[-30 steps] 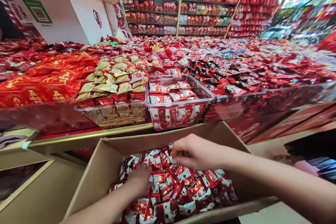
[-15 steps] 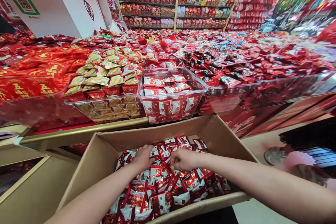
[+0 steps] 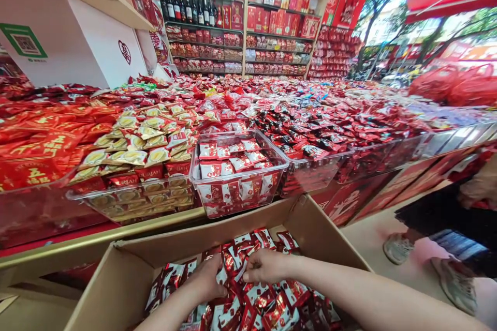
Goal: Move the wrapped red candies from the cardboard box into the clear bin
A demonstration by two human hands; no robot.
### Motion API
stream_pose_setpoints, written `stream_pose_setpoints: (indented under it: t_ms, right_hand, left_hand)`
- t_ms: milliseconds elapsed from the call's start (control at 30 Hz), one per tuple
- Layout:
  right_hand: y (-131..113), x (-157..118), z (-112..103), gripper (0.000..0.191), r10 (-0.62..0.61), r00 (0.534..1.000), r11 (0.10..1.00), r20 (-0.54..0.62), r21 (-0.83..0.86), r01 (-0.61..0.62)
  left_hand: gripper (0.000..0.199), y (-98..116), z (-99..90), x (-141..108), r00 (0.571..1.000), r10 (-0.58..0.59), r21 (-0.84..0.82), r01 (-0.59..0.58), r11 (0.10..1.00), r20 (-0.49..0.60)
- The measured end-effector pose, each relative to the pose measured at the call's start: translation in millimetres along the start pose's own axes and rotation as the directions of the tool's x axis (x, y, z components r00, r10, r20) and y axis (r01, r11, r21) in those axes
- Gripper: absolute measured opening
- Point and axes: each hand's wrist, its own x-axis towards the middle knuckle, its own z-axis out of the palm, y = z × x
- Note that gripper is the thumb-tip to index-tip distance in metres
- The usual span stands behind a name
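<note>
A deep cardboard box (image 3: pixel 163 243) holds a heap of small red-and-white wrapped candies (image 3: pixel 272 310). Both of my hands reach into it. My left hand (image 3: pixel 205 276) rests on the heap, thumb and fingers apart, touching the packets. To its right, my right hand (image 3: pixel 267 266) is curled with its fingertips drawn in towards the thumb, low over the candies. Whatever lies in those fingertips is hidden. Just beyond the box, a clear plastic bin (image 3: pixel 238 170) contains neatly stacked packets in similar red-and-white wrapping.
Left of the bin are gold durian packets (image 3: pixel 143 139) and red packets (image 3: pixel 42 150); dark red ones (image 3: pixel 306 134) lie to the right. Shelves (image 3: pixel 245 20) stand behind. A person's shoes (image 3: pixel 398 248) show on the floor at right. Red plastic bags (image 3: pixel 458 85) sit far right.
The view has tilted up, so the box and bins appear lower and more shelving shows. My left hand has turned inwards, and both hands are closer together over the candies.
</note>
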Motion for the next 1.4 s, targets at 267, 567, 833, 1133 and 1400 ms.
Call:
stream_pose_setpoints:
  t_ms: [267,567,833,1133,1400]
  right_hand:
    - [-39,-16,-17,0.043,-0.302,0.829,0.935,-0.470,0.021,0.353]
    - [-64,-49,-45,0.041,-0.366,0.718,0.839,-0.592,0.124,0.530]
    - [-74,-56,-45,0.033,-0.268,0.805,0.619,-0.530,0.545,0.565]
    - [-76,-68,-49,0.028,-0.309,0.814,0.661,-0.492,0.505,0.556]
    - [-138,-95,-124,0.020,-0.586,0.502,0.748,-0.635,-0.188,0.636]
  left_hand:
    - [0.027,67,-33.5,-20,0.988,0.114,-0.401,-0.145,0.905,-0.100]
    - [0.037,93,-53.2,-52,0.963,0.207,-0.660,-0.045,0.750,0.171]
    - [0.044,106,-58.2,-60,0.972,0.230,-0.569,-0.159,0.807,0.055]
    - [0.039,106,-57.7,-65,0.958,0.283,-0.629,-0.188,0.754,0.052]
    - [0.035,108,-78.3,-73,0.924,0.343,-0.651,-0.365,0.665,-0.168]
